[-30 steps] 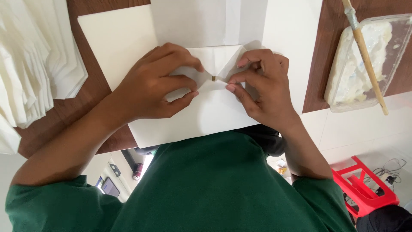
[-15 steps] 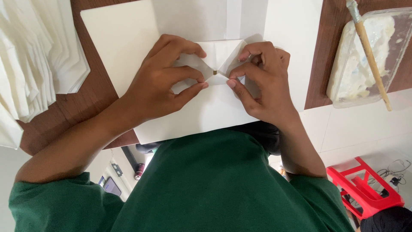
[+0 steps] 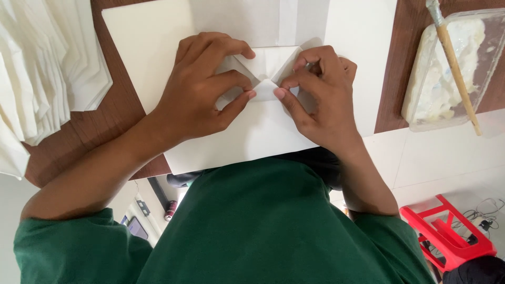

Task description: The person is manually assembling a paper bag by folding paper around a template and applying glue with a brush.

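Two hands fold paper on brown table

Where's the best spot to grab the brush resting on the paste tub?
Grip the brush at its bare wooden handle, near the lower end that overhangs the clear tub rim, coming from the tub's open right side. The upper end looks paste-coated, so probably avoid it.

Matt white paper sheet; brown wooden table
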